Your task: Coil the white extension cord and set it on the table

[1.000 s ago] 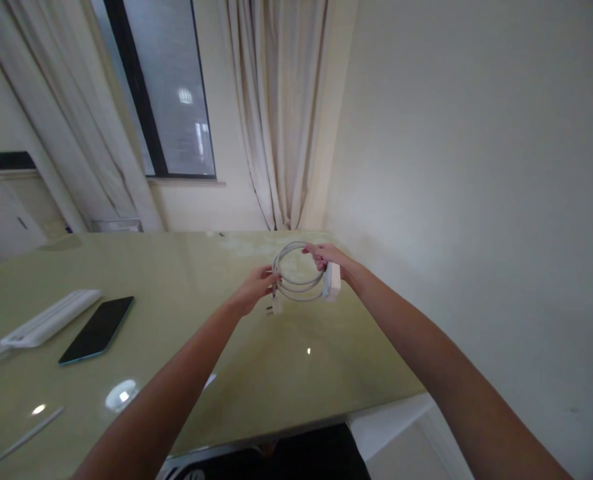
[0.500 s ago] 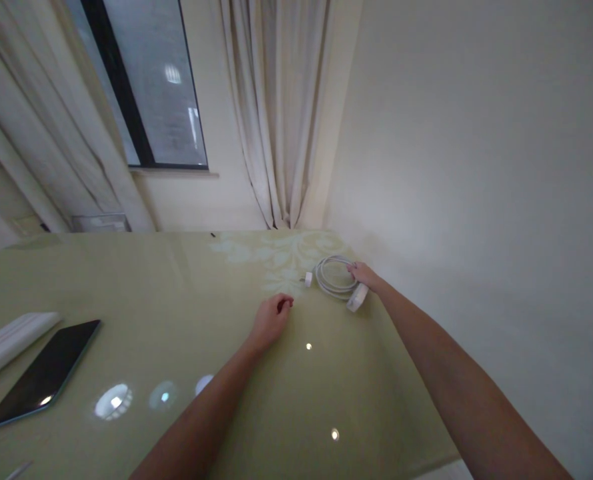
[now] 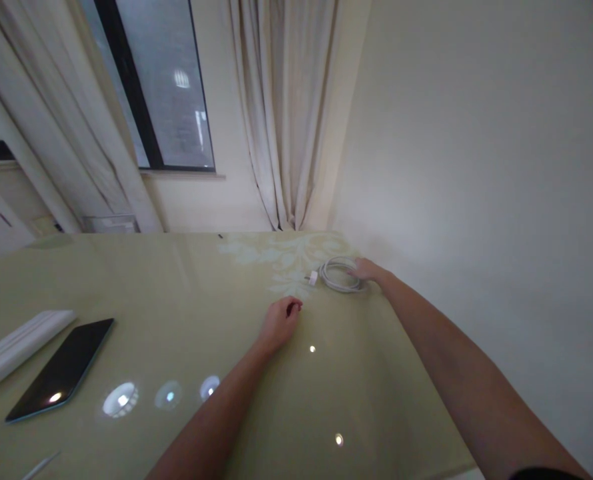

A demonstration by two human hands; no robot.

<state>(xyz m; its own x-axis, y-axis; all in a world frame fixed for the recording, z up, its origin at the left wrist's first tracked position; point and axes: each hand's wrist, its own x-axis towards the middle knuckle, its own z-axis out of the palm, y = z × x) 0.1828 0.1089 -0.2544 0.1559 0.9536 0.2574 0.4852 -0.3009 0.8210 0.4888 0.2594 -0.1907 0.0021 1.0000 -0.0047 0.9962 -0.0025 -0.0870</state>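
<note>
A coiled white cable [image 3: 335,275] with a small white plug at its left end lies on the glossy green table [image 3: 176,293], near the far right corner. My right hand [image 3: 370,270] rests on the coil's right edge, its fingers closed over the cable. The part under the palm is hidden. My left hand [image 3: 280,320] lies on the table a short way in front and to the left of the coil. Its fingers are curled in with nothing in them.
A dark phone [image 3: 61,370] lies face up at the left, beside a long white power strip [image 3: 19,347]. A thin white rod [image 3: 39,467] shows at the bottom left. Curtains [image 3: 286,113] and a window [image 3: 164,87] stand behind the table, and a plain wall [image 3: 476,167] runs along its right side.
A second ago both hands held the coil above the table. It now lies on the table under my right hand, while my left hand has let go and drawn back.
</note>
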